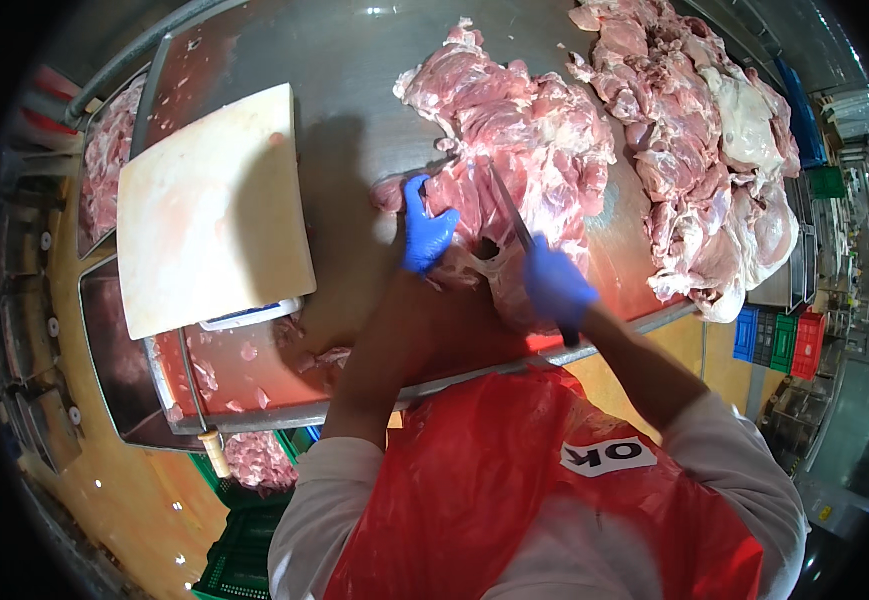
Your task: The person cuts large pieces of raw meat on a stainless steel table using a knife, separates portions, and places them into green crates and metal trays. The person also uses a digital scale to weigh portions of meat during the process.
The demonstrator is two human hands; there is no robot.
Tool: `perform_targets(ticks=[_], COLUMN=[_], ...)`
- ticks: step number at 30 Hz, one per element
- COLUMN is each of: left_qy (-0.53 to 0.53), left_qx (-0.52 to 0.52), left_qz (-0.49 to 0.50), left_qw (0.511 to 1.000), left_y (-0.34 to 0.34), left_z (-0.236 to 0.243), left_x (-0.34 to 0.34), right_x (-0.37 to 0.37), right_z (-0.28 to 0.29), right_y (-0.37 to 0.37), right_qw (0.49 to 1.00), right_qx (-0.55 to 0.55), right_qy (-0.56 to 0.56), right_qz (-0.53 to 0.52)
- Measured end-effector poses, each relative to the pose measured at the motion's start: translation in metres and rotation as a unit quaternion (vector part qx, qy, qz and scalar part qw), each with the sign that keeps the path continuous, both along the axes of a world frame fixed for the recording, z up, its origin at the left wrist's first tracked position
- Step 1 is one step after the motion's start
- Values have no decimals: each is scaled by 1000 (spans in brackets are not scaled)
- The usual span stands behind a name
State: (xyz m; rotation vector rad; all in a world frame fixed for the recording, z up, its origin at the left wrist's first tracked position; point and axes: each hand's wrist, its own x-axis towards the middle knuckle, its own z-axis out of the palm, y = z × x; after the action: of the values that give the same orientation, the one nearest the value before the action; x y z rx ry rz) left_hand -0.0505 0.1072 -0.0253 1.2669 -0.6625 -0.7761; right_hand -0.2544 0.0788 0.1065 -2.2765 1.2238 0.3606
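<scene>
A large slab of raw meat with pale fat and sinew lies spread on the metal table in front of me. My left hand, in a blue glove, presses against its near left edge, with thumb and fingers spread apart. In my blue-gloved right hand is a knife, its dark handle end showing below the fist. The blade points away and slightly left, lying over the middle of the meat; whether its tip is in the flesh I cannot tell.
A white cutting board rests at the left of the table. More raw meat is heaped at the right. Metal bins stand left of the table. A wooden-handled hooked tool hangs at the near edge, above a green crate. Coloured crates stand to the right.
</scene>
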Motion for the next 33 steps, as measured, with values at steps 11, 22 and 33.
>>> perform_targets(ticks=[11, 22, 33], left_qy=[25, -27, -105], left_qx=[-57, -7, -26], left_qz=[106, 52, 26], left_qw=[992, 998, 994], left_y=[34, 90, 94], left_z=[-6, 74, 88], left_x=[-4, -8, -11], right_x=[58, -57, 76], right_z=[-71, 18, -20], right_y=[-9, 33, -21], right_qw=[995, 991, 911], right_qx=[-42, 20, -10], right_qy=[65, -89, 130], right_qz=[56, 94, 391])
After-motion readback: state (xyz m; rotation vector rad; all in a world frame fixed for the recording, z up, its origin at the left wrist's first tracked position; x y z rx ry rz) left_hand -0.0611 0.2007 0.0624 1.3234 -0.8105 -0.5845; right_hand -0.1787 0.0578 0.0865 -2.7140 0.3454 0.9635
